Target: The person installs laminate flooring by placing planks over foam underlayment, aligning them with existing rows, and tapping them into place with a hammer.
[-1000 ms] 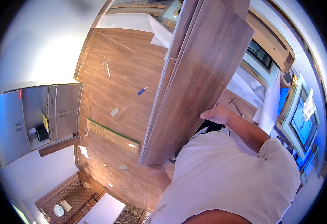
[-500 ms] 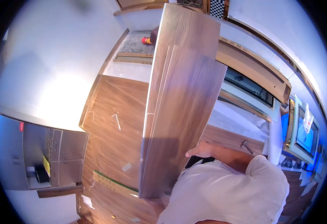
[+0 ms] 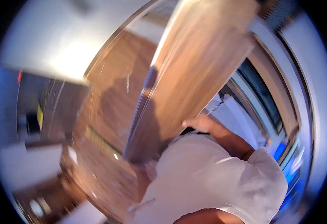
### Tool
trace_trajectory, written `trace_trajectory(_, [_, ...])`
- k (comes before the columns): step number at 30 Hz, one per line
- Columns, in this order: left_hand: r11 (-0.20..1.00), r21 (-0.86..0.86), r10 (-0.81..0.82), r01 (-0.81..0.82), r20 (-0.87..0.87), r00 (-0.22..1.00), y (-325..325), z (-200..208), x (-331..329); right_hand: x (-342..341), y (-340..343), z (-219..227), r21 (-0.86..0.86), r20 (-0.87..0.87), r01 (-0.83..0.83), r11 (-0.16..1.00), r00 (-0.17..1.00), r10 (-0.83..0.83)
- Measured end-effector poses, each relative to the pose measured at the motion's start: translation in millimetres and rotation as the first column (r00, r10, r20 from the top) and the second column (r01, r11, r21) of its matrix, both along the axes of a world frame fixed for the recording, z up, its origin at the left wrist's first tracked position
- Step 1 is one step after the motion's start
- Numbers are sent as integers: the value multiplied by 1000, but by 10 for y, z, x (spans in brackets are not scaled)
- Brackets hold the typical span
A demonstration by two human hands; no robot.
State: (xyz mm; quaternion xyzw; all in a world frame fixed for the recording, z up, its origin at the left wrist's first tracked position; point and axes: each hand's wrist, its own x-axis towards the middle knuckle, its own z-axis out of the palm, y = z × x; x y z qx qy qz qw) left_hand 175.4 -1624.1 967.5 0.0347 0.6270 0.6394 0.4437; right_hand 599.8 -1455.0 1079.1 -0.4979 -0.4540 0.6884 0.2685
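A stack of long wood-grain laminate floor planks (image 3: 193,71) fills the middle of the blurred view, tilted steeply with its far end up at the top right and its near end low against the body, above a wood-look floor (image 3: 111,93) already laid to the left. The step in hand looks like carrying the planks across the room. The right hand (image 3: 195,123) presses on the stack's right edge near its lower part; blur hides whether its fingers are spread or curled, so I cannot tell. The left hand (image 3: 143,170) seems to support the near end from below, mostly hidden. The next move probably calls for keeping the long bundle balanced and clear of the window frame (image 3: 272,97) on the right.
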Motion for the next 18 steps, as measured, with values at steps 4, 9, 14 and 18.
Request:
trace_trajectory(4, [992, 122, 32, -32, 4, 999, 428, 290, 57, 219, 802, -62, 16, -234, 203, 979, 953, -194])
trace_trajectory(9, [951, 209, 234, -229, 0, 972, 455, 821, 209, 644, 1375, -87, -213, -657, 274, 938, 671, -345])
trace_trajectory(14, [905, 411, 105, -108, 31, 994, 1090, 1789, 725, 1295, 1970, -411, -204, -669, 322, 924, 643, -372])
trace_trajectory(18, [906, 415, 123, -84, -68, 990, 1099, 2125, 858, 1488, 1906, -750, -169, -665, 369, 914, 642, -382])
